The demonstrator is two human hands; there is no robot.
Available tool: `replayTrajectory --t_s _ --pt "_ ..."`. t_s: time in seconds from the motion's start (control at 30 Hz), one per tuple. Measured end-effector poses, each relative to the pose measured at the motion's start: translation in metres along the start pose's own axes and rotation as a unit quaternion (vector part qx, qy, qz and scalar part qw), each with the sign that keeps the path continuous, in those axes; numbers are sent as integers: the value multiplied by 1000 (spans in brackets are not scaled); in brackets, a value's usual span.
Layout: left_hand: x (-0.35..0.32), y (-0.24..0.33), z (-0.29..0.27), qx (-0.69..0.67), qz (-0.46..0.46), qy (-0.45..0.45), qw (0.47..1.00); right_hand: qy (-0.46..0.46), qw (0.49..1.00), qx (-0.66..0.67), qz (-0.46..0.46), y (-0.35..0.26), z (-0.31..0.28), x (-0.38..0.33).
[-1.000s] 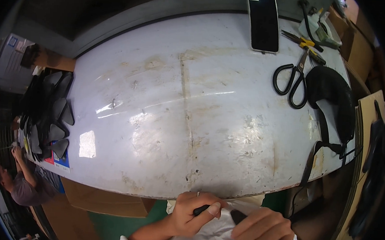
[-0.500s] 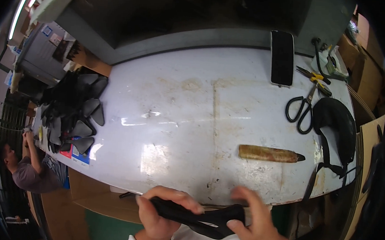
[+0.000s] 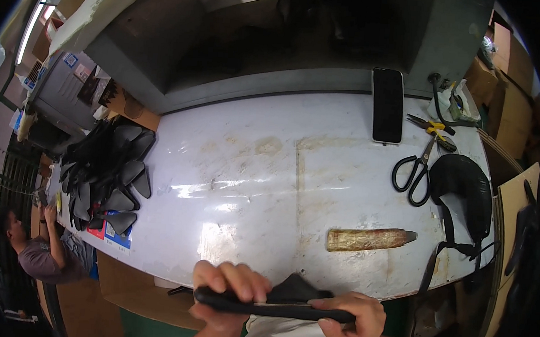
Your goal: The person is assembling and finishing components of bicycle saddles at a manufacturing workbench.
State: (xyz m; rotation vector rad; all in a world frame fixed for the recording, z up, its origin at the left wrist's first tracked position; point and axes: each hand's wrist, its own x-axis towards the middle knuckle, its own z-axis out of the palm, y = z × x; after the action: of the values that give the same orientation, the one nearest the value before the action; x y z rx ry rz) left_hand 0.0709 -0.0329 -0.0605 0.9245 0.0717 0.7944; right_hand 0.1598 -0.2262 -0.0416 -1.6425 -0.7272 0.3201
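- Head view: both hands grip one long black piece [image 3: 276,305], held level just below the near edge of the table [image 3: 244,185].
- Left hand [image 3: 227,291] is curled tight over its left end; right hand [image 3: 350,321] is closed around its right end, thumb along the top.
- My guess is the piece is being handled or checked at the table edge; the next move calls for a steady two-handed hold.
- Counted from the table: one phone [image 3: 388,105] at its far edge, one pair of scissors [image 3: 414,172], one pair of pliers [image 3: 434,127], one brown-handled tool [image 3: 368,239], one heap of black pieces [image 3: 106,176] at its left end.
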Motion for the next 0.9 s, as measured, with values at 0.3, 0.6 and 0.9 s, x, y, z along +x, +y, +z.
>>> replayTrajectory --t_s 0.3,0.6,0.9 --pt "-19 -54 30 105 -89 64 988 98 982 -81 -137 9 15 15" --pt "-29 -87 33 42 -29 133 990 55 971 -177 -151 12 14 15" --pt "-15 -51 15 174 22 24 984 36 994 67 -76 0 19 -2"
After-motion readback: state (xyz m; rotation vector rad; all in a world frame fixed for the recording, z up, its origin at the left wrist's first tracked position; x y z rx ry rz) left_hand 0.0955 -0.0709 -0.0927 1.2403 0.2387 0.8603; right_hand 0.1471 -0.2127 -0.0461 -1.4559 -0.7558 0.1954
